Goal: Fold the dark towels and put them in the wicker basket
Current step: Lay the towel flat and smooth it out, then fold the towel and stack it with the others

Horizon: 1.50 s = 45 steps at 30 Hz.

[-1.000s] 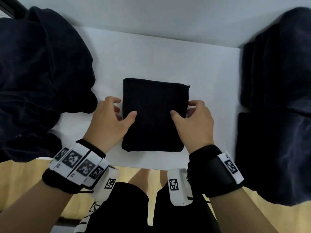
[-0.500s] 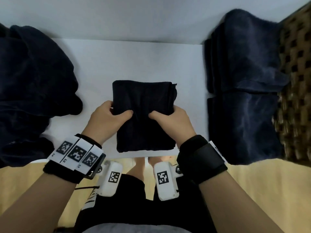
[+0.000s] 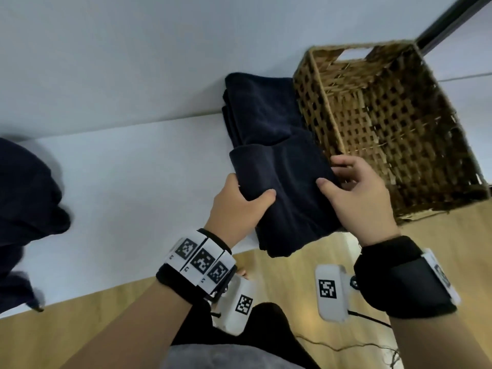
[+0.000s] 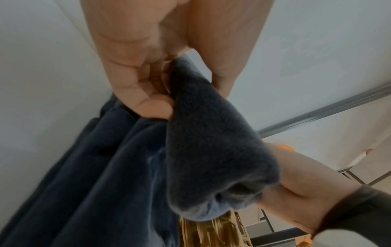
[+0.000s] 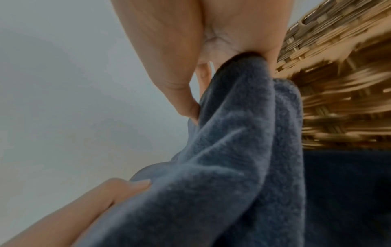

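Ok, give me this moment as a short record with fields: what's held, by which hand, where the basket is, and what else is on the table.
held: folded towel, lifted off the table
left hand: grips the towel's left edge, thumb on top
right hand: grips the towel's right edge
basket: right of the hands, no towels visible inside
stack: folded towels lying beside the basket's left wall
pile: unfolded dark towels at the table's left end
step left: towel not yet in the basket
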Tool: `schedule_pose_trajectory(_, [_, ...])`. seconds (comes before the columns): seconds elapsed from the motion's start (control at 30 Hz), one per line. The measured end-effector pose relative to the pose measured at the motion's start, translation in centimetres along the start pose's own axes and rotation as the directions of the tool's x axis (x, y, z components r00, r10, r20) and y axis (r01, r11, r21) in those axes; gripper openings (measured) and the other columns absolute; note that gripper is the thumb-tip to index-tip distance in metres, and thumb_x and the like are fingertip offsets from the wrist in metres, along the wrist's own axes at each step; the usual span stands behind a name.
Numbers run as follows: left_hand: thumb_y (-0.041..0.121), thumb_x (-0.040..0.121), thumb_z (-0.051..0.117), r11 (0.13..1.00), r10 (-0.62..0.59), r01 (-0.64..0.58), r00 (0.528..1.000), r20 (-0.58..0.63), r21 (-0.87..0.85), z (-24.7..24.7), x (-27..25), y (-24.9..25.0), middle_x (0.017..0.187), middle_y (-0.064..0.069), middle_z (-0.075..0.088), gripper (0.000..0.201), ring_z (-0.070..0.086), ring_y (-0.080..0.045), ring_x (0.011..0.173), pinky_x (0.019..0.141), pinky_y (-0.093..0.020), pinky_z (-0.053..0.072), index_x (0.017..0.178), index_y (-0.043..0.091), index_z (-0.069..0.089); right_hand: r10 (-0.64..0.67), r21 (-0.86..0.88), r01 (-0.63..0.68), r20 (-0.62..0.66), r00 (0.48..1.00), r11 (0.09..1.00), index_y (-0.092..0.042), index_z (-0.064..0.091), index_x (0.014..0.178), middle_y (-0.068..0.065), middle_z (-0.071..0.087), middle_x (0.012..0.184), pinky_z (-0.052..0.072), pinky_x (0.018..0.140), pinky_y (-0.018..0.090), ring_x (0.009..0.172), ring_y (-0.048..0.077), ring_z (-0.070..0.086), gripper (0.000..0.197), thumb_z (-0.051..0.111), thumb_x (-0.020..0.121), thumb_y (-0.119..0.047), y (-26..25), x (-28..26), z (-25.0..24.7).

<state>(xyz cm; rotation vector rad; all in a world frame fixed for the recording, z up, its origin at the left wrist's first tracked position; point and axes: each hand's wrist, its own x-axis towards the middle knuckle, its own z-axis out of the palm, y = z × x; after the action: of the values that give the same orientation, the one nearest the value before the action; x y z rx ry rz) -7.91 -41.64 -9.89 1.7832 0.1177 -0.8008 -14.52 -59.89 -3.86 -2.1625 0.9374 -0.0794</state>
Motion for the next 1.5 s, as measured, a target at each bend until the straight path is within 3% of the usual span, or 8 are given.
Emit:
schedule_pose_trajectory(0.37, [0.045,0.083,0.071,0.967,-0.023,0.043,0.996,-0.083,0.251,3.9,0.9,-2.3,0.118,-0.006,0.063,0.058,0.062,-0.026,0.105,0.085,-0.045,0.057,0.126,0.014,0.047,-0.246,-0.303,0.287,0.167,0.955,0.909,-0.014,0.052,0.139,0.006,0.040,0.149,0.031,0.114,0.030,0.137,0.020,0.038,0.045,0.055,0.093,-0.014,3.1,-2.2,2.1])
schedule_pose_trajectory(0.6, [0.050,0.093,0.056,0.900,0.081,-0.052,0.996,-0.049,0.432,4.8,2.1,-1.0,0.125,-0.009,0.062,0.061,0.065,-0.033,0.102,0.086,-0.043,0.055,0.143,0.019,0.038,0.005,-0.314,0.147,0.435,0.901,0.938,-0.009,0.013,0.155,0.010,0.007,0.163,0.022,0.118,0.034,0.146,0.030,0.022,0.072,0.052,0.096,-0.020,5.4,-0.1,4.5])
schedule_pose_trajectory(0.73, [0.056,0.093,0.050,0.891,-0.102,0.125,0.992,-0.076,0.436,4.9,3.0,-1.1,0.124,-0.016,0.061,0.067,0.064,-0.038,0.104,0.086,-0.046,0.055,0.146,0.019,0.033,0.078,-0.367,0.117,0.477,0.875,0.923,-0.010,0.007,0.156,0.009,0.001,0.164,0.021,0.119,0.036,0.146,0.031,0.020,0.077,0.053,0.096,-0.024,5.0,0.8,4.3])
schedule_pose_trajectory(0.87, [0.064,0.090,0.048,0.920,-0.250,0.226,0.968,0.033,0.319,2.9,2.3,-1.1,0.100,-0.010,0.065,0.062,0.069,-0.026,0.077,0.057,-0.034,0.059,0.128,0.014,0.051,0.114,-0.394,0.103,0.491,0.864,0.913,-0.009,0.016,0.155,0.013,0.006,0.163,0.025,0.118,0.037,0.146,0.032,0.021,0.073,0.055,0.094,-0.023,2.7,0.7,3.7])
schedule_pose_trajectory(1.03, [0.046,0.096,0.052,0.971,-0.228,0.227,0.974,0.000,0.074,-5.0,0.3,-3.0,0.096,-0.006,0.060,0.044,0.064,-0.020,0.071,0.057,-0.030,0.055,0.126,0.014,0.047,-0.124,-0.256,0.250,0.422,0.898,0.934,-0.015,0.050,0.136,0.010,0.048,0.137,0.043,0.097,0.035,0.121,0.027,0.050,0.043,0.053,0.093,-0.022,-2.9,-1.9,5.9])
schedule_pose_trajectory(1.23, [0.011,0.097,0.051,0.944,-0.322,0.325,0.883,-0.342,-0.051,-20.5,-3.3,-8.4,0.076,-0.006,0.052,0.006,0.049,-0.019,0.051,0.048,-0.023,0.046,0.094,0.012,0.057,-0.234,-0.075,0.376,0.667,0.707,0.924,-0.016,0.060,0.125,0.000,0.061,0.125,0.038,0.092,0.020,0.114,0.016,0.055,0.032,0.054,0.094,-0.023,-10.7,-6.1,14.6])
schedule_pose_trajectory(1.4, [0.014,0.086,0.062,0.853,-0.152,0.456,0.681,-0.716,0.253,-32.6,-5.8,-13.4,0.100,-0.013,0.067,0.024,0.063,-0.031,0.097,0.090,-0.036,0.050,0.109,0.011,0.062,-0.204,-0.049,0.380,0.777,0.595,0.924,-0.020,0.064,0.115,-0.004,0.064,0.114,0.034,0.082,0.015,0.103,0.012,0.057,0.024,0.056,0.093,-0.024,-14.5,-9.2,21.0])
schedule_pose_trajectory(1.5, [0.013,0.084,0.067,0.766,-0.123,0.511,0.711,-0.692,0.389,-36.7,-5.7,-15.4,0.116,-0.022,0.060,0.045,0.056,-0.036,0.109,0.090,-0.036,0.044,0.128,0.012,0.054,-0.167,-0.063,0.368,0.811,0.561,0.928,-0.022,0.064,0.114,-0.005,0.063,0.115,0.036,0.078,0.015,0.098,0.010,0.055,0.023,0.056,0.093,-0.026,-16.1,-10.4,23.9])
